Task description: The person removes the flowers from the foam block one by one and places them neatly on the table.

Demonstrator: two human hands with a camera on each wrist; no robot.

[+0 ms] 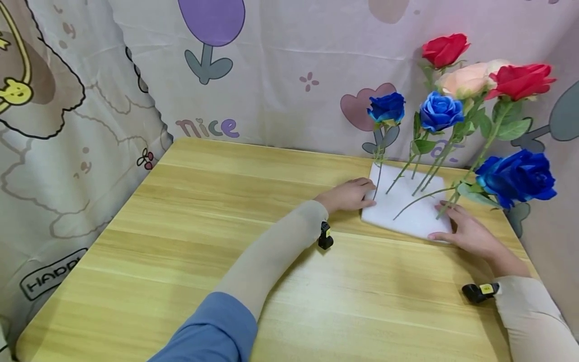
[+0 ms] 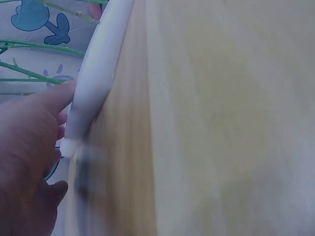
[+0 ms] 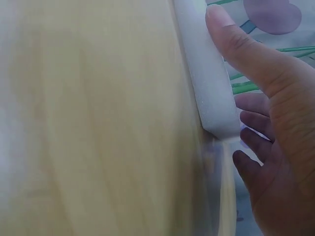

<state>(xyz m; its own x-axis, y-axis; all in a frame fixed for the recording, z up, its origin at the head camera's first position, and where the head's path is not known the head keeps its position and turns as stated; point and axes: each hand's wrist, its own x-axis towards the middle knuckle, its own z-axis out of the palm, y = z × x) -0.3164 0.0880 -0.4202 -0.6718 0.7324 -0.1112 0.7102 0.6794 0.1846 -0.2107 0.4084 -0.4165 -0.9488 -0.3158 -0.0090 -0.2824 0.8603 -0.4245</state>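
Observation:
A white foam block [image 1: 384, 213] lies flat near the back right of the table, with several artificial roses standing in it. My left hand [image 1: 350, 195] is at its left side, with the thumb against the edge [image 2: 93, 73] in the left wrist view. At the right side, my right hand [image 1: 468, 231] touches the block with its thumb at the front edge and its other fingers spread along the side. The roses include a small blue rose [image 1: 387, 108], another blue rose [image 1: 441, 111], a large blue rose [image 1: 517, 178] leaning right, and a peach rose [image 1: 466, 80].
Two red roses [image 1: 445, 50] rise highest, in front of a printed curtain [image 1: 280, 65] that hangs along the back. The wooden table [image 1: 190, 226] reaches left and forward of the block. A black wrist camera [image 1: 324, 236] sits at the left cuff.

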